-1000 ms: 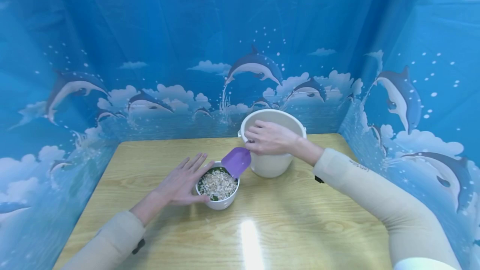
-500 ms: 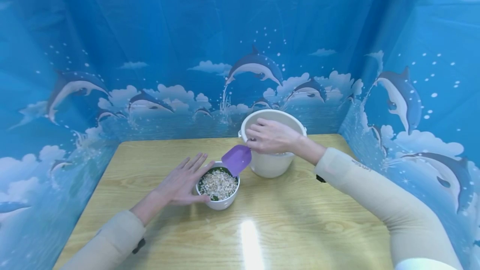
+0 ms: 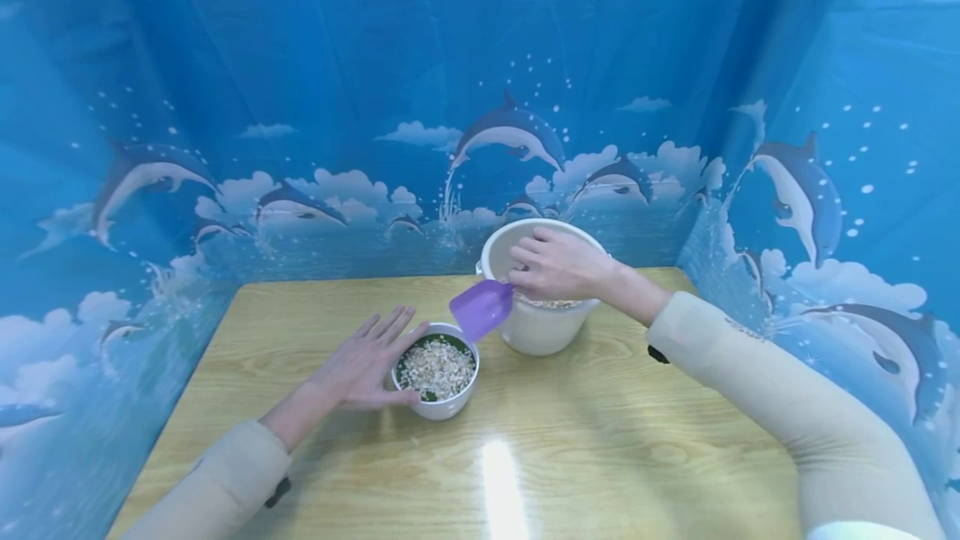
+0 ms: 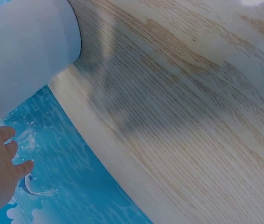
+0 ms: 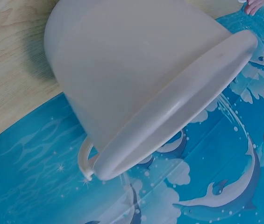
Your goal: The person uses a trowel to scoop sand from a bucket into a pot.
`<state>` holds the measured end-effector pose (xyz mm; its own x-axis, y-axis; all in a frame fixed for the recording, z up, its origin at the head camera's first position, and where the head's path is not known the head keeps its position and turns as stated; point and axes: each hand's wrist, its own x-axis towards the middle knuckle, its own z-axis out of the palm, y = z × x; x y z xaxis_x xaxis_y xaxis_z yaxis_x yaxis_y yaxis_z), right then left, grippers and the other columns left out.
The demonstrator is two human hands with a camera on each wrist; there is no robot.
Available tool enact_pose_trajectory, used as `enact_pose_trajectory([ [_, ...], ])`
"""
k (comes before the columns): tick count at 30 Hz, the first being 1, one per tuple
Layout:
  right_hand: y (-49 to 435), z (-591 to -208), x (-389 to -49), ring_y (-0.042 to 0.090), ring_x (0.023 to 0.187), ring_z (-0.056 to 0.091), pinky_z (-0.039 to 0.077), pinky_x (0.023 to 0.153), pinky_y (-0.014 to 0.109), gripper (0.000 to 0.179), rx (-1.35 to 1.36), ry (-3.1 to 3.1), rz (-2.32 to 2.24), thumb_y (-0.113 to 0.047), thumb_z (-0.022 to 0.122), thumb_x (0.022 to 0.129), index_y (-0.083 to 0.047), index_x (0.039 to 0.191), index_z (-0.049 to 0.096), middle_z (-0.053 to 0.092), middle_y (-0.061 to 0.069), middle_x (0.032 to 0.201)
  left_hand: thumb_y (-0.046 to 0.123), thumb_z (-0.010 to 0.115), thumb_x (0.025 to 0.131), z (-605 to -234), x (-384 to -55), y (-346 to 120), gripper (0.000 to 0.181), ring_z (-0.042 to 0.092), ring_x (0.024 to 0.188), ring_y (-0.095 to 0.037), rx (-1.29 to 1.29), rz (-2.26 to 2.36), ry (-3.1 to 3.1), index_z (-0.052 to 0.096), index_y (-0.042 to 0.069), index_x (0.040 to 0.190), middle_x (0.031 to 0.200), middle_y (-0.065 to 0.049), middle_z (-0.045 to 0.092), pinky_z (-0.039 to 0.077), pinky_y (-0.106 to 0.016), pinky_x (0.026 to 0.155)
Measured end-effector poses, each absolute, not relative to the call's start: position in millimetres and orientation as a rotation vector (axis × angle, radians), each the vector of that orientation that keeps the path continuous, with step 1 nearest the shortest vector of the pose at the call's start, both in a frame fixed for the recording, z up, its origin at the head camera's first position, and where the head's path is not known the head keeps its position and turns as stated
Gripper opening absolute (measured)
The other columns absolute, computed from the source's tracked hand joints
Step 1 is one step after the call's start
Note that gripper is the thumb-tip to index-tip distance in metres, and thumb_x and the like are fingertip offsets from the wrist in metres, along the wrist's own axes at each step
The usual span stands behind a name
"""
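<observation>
Small white bowl [image 3: 436, 382] of pale grain, near table [image 3: 600, 457] centre. Left hand [image 3: 360, 367] is laid against the bowl's left side, fingers straight and relaxed, thumb along the near rim; nothing gripped. The bowl is judged to be steadied this way against knocks.

Purple scoop [image 3: 482, 309] is pinched by its handle in the right hand [image 3: 558, 265], blade angled down-left, hanging between bowl and bucket [image 3: 542, 325], clear of both rims. Right hand is held over the bucket mouth; grain is visible inside. The bucket stands just behind and right of the bowl, likely kept close so spill between them is limited.
</observation>
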<state>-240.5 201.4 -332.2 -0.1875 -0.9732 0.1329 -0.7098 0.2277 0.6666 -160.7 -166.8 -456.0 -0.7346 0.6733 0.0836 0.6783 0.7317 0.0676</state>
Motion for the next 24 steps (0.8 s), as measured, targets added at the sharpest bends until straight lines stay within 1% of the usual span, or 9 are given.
enact_pose_trajectory([
  [2,205.1,-330.3,-240.4,0.018,0.088,0.063,0.055,0.082,0.033,0.02,1.527,-1.977,-0.617,-0.041,0.068,0.101,-0.022,0.1,0.069,0.068,-0.001,0.094,0.079,0.061,0.088,-456.2,-160.7,-166.7,0.11,0.023,0.163,-0.041,-1.122,-0.138,-2.873,0.024,0.014,0.169,0.175,-0.02,0.018,0.025,-0.063,0.131],
  [8,215.0,-328.6,-240.2,0.02,0.084,0.059,0.055,0.083,0.036,0.018,1.512,-2.061,-0.549,-0.038,0.066,0.103,-0.021,0.1,0.07,0.065,0.0,0.091,0.079,0.059,0.088,-456.1,-160.2,-166.9,0.11,0.023,0.163,-0.042,-1.123,-0.138,-2.879,0.023,0.014,0.169,0.175,-0.02,0.016,0.026,-0.063,0.131],
  [12,221.0,-328.2,-239.7,0.02,0.082,0.054,0.051,0.079,0.035,0.017,1.491,-2.095,-0.514,-0.036,0.068,0.102,-0.02,0.097,0.069,0.061,0.001,0.088,0.079,0.06,0.089,-455.1,-159.9,-166.8,0.11,0.022,0.163,-0.041,-1.124,-0.137,-2.879,0.022,0.014,0.169,0.175,-0.02,0.014,0.024,-0.063,0.131],
  [15,226.0,-325.7,-237.8,0.02,0.08,0.05,0.046,0.074,0.034,0.018,1.465,-2.124,-0.502,-0.035,0.068,0.102,-0.019,0.095,0.067,0.059,0.002,0.087,0.078,0.06,0.089,-453.6,-159.8,-166.3,0.11,0.021,0.164,-0.04,-1.123,-0.128,-2.883,0.02,0.014,0.17,0.175,-0.019,0.013,0.022,-0.062,0.132],
  [19,233.0,-321.7,-236.2,0.02,0.077,0.046,0.041,0.071,0.034,0.018,1.439,-2.163,-0.48,-0.034,0.068,0.102,-0.018,0.094,0.066,0.057,0.002,0.085,0.077,0.061,0.089,-452.1,-160.3,-165.0,0.11,0.022,0.163,-0.041,-1.127,-0.136,-2.88,0.022,0.014,0.169,0.175,-0.02,0.014,0.023,-0.063,0.132],
  [24,243.8,-321.1,-237.0,0.021,0.075,0.048,0.04,0.071,0.034,0.019,1.416,-2.161,-0.427,-0.035,0.07,0.101,-0.018,0.094,0.067,0.058,0.003,0.084,0.077,0.061,0.089,-451.5,-162.3,-162.8,0.11,0.022,0.163,-0.041,-1.133,-0.13,-2.867,0.023,0.013,0.169,0.175,-0.02,0.016,0.025,-0.063,0.131],
])
